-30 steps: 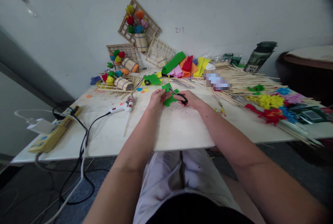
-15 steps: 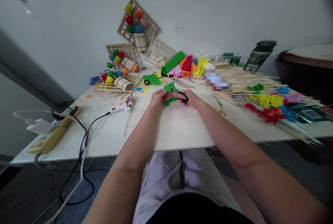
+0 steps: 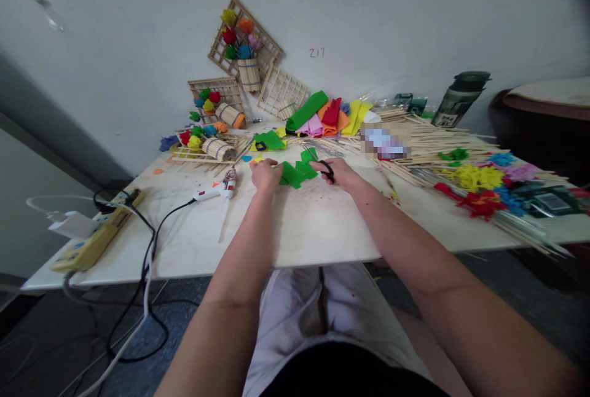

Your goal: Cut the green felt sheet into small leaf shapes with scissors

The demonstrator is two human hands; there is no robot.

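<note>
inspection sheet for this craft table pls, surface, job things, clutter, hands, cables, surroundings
surface: pale table, bare near its front edge
job's things: green felt piece; black-handled scissors
clutter: bamboo sticks, felt flowers, folded felt sheets, stick lattice frames
hands: left hand grips the felt; right hand holds the scissors
cables: glue gun lead, power strip cords over the left edge
surroundings: white wall, dark bottle

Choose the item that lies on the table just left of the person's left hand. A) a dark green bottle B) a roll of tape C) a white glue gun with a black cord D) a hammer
C: the white glue gun lies on the table beside the left hand, its black cord trailing off to the left.
</note>
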